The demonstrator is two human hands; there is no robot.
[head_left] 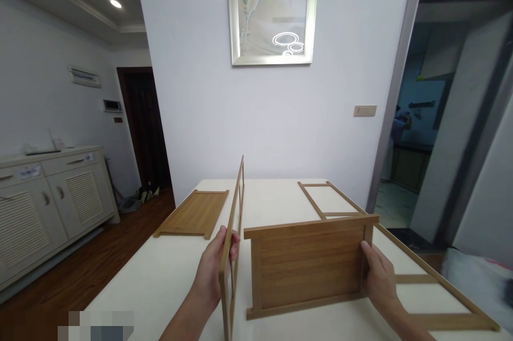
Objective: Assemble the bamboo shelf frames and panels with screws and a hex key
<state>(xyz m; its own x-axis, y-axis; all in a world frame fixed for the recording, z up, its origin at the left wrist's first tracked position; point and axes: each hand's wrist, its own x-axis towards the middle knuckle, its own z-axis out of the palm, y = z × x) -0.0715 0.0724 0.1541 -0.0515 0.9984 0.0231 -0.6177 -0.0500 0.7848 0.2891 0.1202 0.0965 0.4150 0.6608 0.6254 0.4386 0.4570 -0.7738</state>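
Note:
My left hand (214,258) is wrapped round a narrow wooden frame (227,255) that stands upright, edge-on to me, over the white table (276,199). In my right hand (379,274) is the right end of a wooden shelf panel (310,266), tilted so that its broad face is towards me. The panel's left end is close to the upright frame, with a small gap between them. A second wooden panel (200,212) lies flat on the table's left side. Along the right edge lies another long wooden frame (417,261) with crossbars, partly hidden behind the panel and my right hand.
The table's far end meets a white wall (336,143) with a framed picture (272,60) on it. To the left stands a white cabinet (80,186). A doorway (401,90) opens on the right, with a person (397,127) partly visible beyond. A whitish bag (473,282) is at lower right.

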